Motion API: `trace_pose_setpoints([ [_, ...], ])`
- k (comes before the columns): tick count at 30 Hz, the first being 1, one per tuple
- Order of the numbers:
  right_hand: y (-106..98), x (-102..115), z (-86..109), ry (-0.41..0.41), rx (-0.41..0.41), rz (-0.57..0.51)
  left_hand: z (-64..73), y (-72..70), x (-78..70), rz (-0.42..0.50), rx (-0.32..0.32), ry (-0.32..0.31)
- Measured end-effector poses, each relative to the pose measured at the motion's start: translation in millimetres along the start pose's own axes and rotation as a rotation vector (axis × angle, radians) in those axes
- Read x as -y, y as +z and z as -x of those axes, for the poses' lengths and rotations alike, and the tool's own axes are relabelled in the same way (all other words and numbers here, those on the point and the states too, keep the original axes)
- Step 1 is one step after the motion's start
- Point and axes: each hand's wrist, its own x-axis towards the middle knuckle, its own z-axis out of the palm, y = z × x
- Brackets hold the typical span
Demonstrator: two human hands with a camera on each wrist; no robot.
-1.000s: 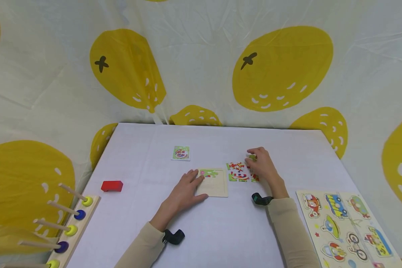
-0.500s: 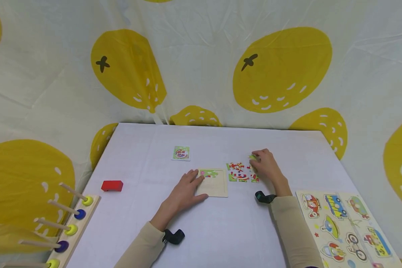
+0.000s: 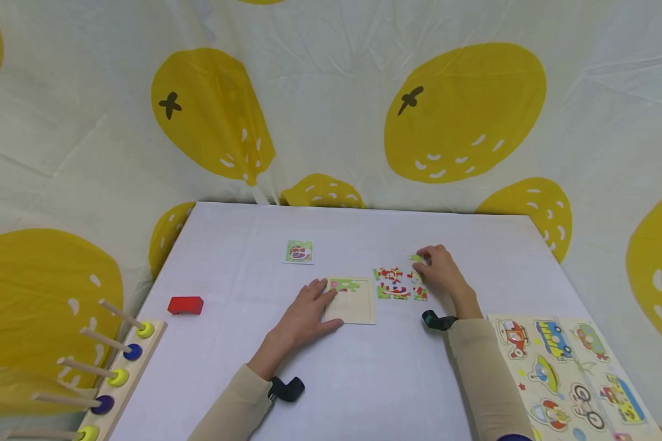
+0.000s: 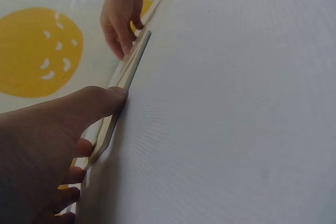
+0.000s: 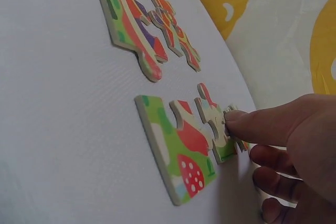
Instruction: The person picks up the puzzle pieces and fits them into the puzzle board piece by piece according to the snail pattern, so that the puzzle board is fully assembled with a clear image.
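Observation:
My left hand rests on the left side of a small wooden puzzle tray, fingers stretched and thumb along its near edge. In the left wrist view the thumb lies against the tray's rim. A green puzzle piece sits along the tray's far side. To the right, my right hand pinches a small green puzzle piece between thumb and finger; the fingertip behind it is hidden in the right wrist view. Right by that hand lie a mushroom piece and other loose pieces.
A square picture card lies beyond the tray. A red block is at the left, near a wooden peg rack with yellow and blue rings. A vehicle peg puzzle board lies beside the right forearm.
My right hand has shifted a little to the right, uncovering more loose pieces, with the green piece now showing at its fingertips. The left hand stays on the tray.

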Motion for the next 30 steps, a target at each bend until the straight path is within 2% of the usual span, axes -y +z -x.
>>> trace_pose_setpoints([
  [19, 10, -12, -0.7, 0.033, -0.177, -0.155, 0.4, -0.1, -0.1, 0.002, -0.010, 0.008],
  [30, 6, -10, 4.7, 0.047, -0.202, -0.221, 0.2, 0.2, -0.6, 0.004, -0.002, -0.001],
])
